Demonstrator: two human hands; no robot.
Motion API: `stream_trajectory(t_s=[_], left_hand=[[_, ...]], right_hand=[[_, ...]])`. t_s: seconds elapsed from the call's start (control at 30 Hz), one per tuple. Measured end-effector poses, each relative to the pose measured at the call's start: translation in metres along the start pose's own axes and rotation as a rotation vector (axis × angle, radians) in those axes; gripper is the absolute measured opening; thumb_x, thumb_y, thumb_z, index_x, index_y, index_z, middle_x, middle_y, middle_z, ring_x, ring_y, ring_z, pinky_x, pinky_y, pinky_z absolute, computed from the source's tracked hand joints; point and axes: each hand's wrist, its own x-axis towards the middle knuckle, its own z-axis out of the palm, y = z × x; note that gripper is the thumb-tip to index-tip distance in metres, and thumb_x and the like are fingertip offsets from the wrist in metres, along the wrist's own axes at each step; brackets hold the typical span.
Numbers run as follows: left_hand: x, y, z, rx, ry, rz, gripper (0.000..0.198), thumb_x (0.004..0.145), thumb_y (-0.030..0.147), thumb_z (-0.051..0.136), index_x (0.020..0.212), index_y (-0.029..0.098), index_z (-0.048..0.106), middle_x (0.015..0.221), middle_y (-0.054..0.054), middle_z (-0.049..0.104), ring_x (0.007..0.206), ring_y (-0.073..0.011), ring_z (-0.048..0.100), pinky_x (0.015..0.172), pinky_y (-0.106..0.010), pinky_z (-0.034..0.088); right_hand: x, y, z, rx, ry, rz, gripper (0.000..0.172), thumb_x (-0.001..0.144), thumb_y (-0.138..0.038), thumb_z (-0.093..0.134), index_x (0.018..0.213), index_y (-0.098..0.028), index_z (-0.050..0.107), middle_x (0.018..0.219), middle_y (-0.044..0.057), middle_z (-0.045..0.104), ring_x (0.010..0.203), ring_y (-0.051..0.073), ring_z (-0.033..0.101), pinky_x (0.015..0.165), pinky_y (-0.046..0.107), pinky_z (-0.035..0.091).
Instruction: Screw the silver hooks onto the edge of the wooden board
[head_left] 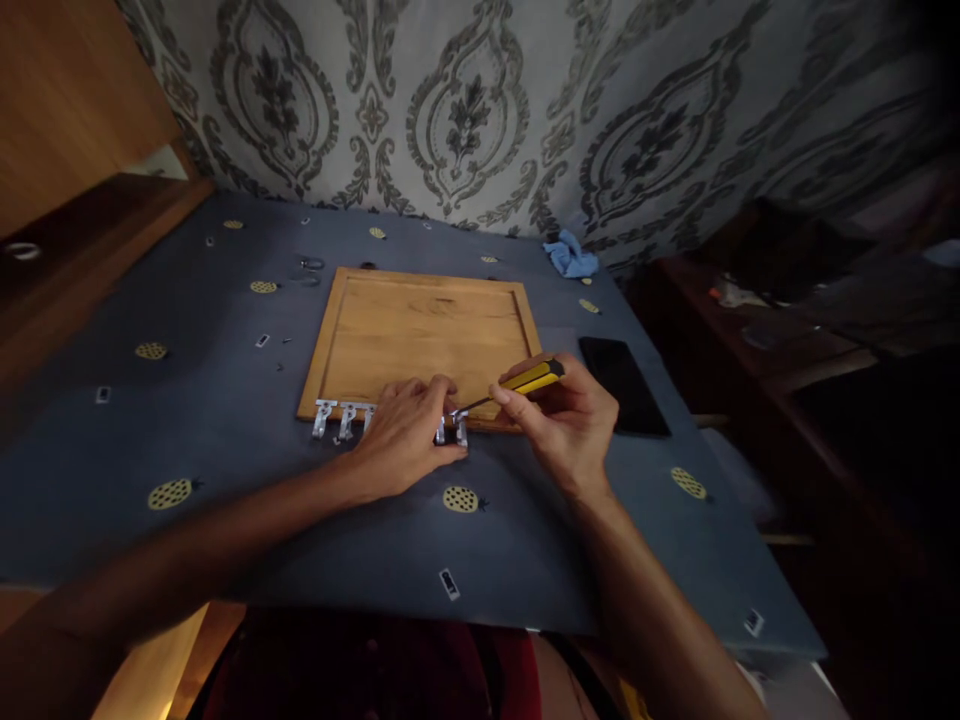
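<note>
A framed wooden board (431, 335) lies flat on the blue patterned cloth. Along its near edge runs a metal hook rail (346, 418) with several hooks hanging over the side. My left hand (405, 430) grips the rail against the board, thumb and fingers around its right part, hiding the middle hooks. In my right hand (574, 420) is a screwdriver (532, 378) with a yellow and black handle. It is tilted, and its tip meets the right end of the rail near my left fingertips. Whether a screw sits under the tip cannot be made out.
A black tablet-like slab (626, 385) lies right of the board, and a crumpled blue cloth (571, 256) at the back right. Small metal pieces (310, 264) lie at the back left. A patterned curtain (465, 110) hangs behind; a wooden cabinet (82, 90) stands left.
</note>
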Motion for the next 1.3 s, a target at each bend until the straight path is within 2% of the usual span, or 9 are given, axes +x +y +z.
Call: stream_trajectory(t_s=[0.2, 0.4, 0.5, 0.57, 0.63, 0.73, 0.9, 1.07, 1.3], left_hand=[[0.001, 0.000, -0.001, -0.037, -0.016, -0.014, 0.053, 0.077, 0.027, 0.082, 0.115, 0.021, 0.045, 0.114, -0.005, 0.070, 0.111, -0.0305, 0.062, 0.095, -0.048, 0.045], [0.001, -0.003, 0.002, -0.022, -0.002, 0.000, 0.053, 0.076, 0.026, 0.083, 0.113, 0.021, 0.046, 0.114, -0.006, 0.070, 0.106, -0.0300, 0.064, 0.093, -0.048, 0.045], [0.001, -0.005, 0.004, -0.025, 0.016, 0.027, 0.053, 0.076, 0.026, 0.082, 0.115, 0.020, 0.046, 0.115, -0.007, 0.070, 0.107, -0.0301, 0.063, 0.094, -0.048, 0.045], [0.000, -0.006, 0.005, -0.030, 0.029, 0.036, 0.054, 0.077, 0.025, 0.081, 0.116, 0.020, 0.046, 0.115, -0.007, 0.070, 0.108, -0.0299, 0.063, 0.094, -0.048, 0.045], [0.000, -0.006, 0.005, -0.034, 0.032, 0.037, 0.053, 0.078, 0.026, 0.081, 0.117, 0.020, 0.046, 0.115, -0.007, 0.070, 0.108, -0.0292, 0.063, 0.094, -0.048, 0.045], [0.001, -0.005, 0.005, -0.026, 0.023, 0.028, 0.052, 0.078, 0.027, 0.081, 0.116, 0.020, 0.046, 0.114, -0.007, 0.070, 0.107, -0.0292, 0.064, 0.095, -0.049, 0.044], [0.001, -0.003, 0.005, -0.018, 0.028, 0.000, 0.054, 0.074, 0.025, 0.085, 0.113, 0.020, 0.047, 0.113, -0.006, 0.070, 0.108, -0.0307, 0.064, 0.095, -0.049, 0.045], [0.001, -0.005, 0.006, -0.018, 0.035, 0.021, 0.056, 0.074, 0.026, 0.086, 0.115, 0.020, 0.047, 0.114, -0.006, 0.070, 0.108, -0.0305, 0.064, 0.095, -0.048, 0.045], [0.001, -0.008, 0.008, -0.021, 0.054, 0.046, 0.060, 0.075, 0.026, 0.086, 0.119, 0.018, 0.046, 0.114, -0.006, 0.070, 0.109, -0.0308, 0.063, 0.094, -0.048, 0.045]], right_hand=[[0.004, -0.004, -0.011, 0.005, 0.299, -0.086, 0.032, 0.079, -0.044, 0.083, 0.077, -0.021, 0.060, 0.066, -0.003, 0.064, 0.048, 0.013, 0.062, 0.048, 0.026, 0.054], [-0.010, 0.022, -0.043, -0.033, 0.302, 0.069, 0.030, 0.078, -0.044, 0.083, 0.081, -0.021, 0.064, 0.068, 0.001, 0.070, 0.055, 0.018, 0.068, 0.056, 0.031, 0.056], [-0.024, 0.033, -0.058, -0.059, 0.329, 0.120, 0.029, 0.080, -0.043, 0.081, 0.091, -0.021, 0.066, 0.078, 0.003, 0.073, 0.068, 0.021, 0.073, 0.064, 0.034, 0.059], [-0.034, 0.038, -0.065, -0.191, 0.267, 0.054, 0.023, 0.085, -0.039, 0.077, 0.098, -0.022, 0.068, 0.088, 0.004, 0.075, 0.080, 0.022, 0.074, 0.073, 0.036, 0.060], [-0.041, 0.042, -0.069, -0.370, 0.136, -0.108, 0.015, 0.091, -0.032, 0.071, 0.103, -0.023, 0.071, 0.099, 0.006, 0.074, 0.092, 0.022, 0.072, 0.082, 0.039, 0.060], [-0.049, 0.049, -0.069, -0.582, -0.081, -0.315, 0.020, 0.097, -0.023, 0.061, 0.115, -0.025, 0.071, 0.115, 0.009, 0.069, 0.104, 0.023, 0.069, 0.090, 0.041, 0.059], [-0.055, 0.058, -0.062, -0.848, -0.266, -0.359, 0.035, 0.102, -0.025, 0.050, 0.136, -0.024, 0.058, 0.132, 0.015, 0.061, 0.117, 0.028, 0.065, 0.094, 0.047, 0.060], [-0.059, 0.055, -0.059, -0.978, -0.252, -0.443, 0.040, 0.099, -0.031, 0.057, 0.137, -0.018, 0.055, 0.126, 0.017, 0.062, 0.111, 0.032, 0.063, 0.090, 0.050, 0.059], [-0.063, 0.049, -0.057, -0.955, -0.194, -0.442, 0.024, 0.098, -0.030, 0.059, 0.116, -0.016, 0.065, 0.114, 0.016, 0.062, 0.099, 0.028, 0.064, 0.080, 0.045, 0.058]])
